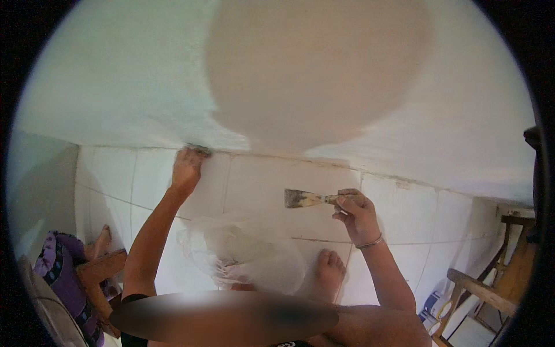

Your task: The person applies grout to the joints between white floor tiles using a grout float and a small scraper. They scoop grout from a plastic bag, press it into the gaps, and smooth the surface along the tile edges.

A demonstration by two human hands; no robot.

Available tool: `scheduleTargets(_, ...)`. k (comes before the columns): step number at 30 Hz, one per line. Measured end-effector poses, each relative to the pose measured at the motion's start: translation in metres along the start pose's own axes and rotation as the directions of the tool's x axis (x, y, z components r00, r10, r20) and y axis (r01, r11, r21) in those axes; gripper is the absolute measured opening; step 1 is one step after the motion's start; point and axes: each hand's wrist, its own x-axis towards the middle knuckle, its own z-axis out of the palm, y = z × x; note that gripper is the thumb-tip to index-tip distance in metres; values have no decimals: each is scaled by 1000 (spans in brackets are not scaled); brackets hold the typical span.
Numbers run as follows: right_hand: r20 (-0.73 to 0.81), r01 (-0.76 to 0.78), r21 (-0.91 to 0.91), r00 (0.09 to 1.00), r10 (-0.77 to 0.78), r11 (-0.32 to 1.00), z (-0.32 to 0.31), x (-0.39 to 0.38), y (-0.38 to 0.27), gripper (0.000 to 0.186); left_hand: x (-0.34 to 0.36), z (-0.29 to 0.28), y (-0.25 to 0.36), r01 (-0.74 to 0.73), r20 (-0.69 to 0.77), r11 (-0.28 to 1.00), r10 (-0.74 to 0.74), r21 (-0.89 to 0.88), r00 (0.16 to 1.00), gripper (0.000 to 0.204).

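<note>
My right hand grips a putty knife by its handle, above the floor tiles. The blade points left and is smeared with dark residue. Reaching forward to the foot of the white wall, my left hand has its fingers closed on a small dark grey-green piece. That piece sits against the seam where wall and floor meet; its kind is not clear. A translucent white plastic bag lies on the floor between my arms.
White floor tiles with dirty joints run along the wall. My bare foot rests beside the bag. Wooden furniture stands at the right, near a blue-and-white container. Purple patterned cloth and another bare foot show at the left.
</note>
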Motion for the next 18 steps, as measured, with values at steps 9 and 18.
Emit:
scheduleTargets(9, 77, 238, -227, 971, -226, 944, 14, -1, 5, 25, 2, -29, -14, -27, -71, 1000, 27, -3, 997, 33)
scheduleTargets(18, 72, 371, -414, 924, -377, 831, 58, 39, 49, 24, 29, 2, 62, -108, -145, 970, 77, -216, 986, 53)
